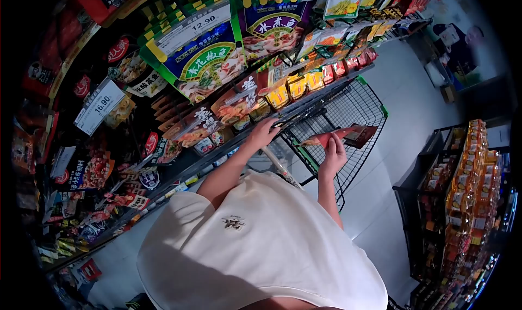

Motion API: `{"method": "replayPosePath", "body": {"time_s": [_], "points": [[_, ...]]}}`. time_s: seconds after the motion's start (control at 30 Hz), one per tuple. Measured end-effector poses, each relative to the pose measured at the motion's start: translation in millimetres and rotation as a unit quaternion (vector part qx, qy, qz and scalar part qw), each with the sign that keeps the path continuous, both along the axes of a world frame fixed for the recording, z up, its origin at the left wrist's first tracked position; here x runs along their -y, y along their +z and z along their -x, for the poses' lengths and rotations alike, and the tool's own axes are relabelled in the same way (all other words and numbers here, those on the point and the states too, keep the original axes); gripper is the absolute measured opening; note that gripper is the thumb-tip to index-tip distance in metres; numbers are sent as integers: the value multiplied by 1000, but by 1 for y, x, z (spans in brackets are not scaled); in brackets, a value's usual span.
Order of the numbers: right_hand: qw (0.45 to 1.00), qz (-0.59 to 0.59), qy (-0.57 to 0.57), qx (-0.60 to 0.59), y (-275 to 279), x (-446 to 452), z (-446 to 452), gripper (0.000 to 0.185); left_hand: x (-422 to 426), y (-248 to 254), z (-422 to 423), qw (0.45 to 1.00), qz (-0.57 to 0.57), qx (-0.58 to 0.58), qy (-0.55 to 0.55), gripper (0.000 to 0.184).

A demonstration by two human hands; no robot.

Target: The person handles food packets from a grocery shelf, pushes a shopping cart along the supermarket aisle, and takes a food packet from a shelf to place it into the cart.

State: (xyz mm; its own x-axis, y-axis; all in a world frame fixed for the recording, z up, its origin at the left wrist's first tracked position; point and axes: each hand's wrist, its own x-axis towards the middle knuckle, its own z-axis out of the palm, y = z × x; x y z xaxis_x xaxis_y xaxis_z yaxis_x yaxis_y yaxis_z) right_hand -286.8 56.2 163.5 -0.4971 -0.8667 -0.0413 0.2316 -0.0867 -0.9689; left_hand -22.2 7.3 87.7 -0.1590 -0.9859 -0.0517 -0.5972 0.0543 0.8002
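Note:
My right hand is closed, pinching a red food packet over the shopping cart. The packet is flat and tilted; its print is too small to read. My left hand reaches to the front edge of the shelf, its fingers stretched out beside the lowest packets. Whether its fingertips touch the shelf edge or a packet I cannot tell. Between my arms, the wire shopping cart with green corners stands against the shelf. Its pale handle bar lies close to my body.
Hanging seasoning packets fill the shelves on the left, among them a blue-green packet and a purple packet. Price tags jut out. At right stands a rack of orange-yellow packaged goods, across the grey tiled floor.

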Motion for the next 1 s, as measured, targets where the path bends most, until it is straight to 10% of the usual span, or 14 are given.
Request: {"method": "replayPosePath", "body": {"time_s": [0.3,0.6,1.0], "points": [[989,40,139,-26,54,13,-42,22,-18,86,36,960,238,-91,-118,69],[943,54,316,-94,79,15,-103,22,-34,112,-15,935,330,-125,42,58],[818,72,475,-316,77,4,-132,57,-79,29,-111,934,43,-206,289,40]]}}
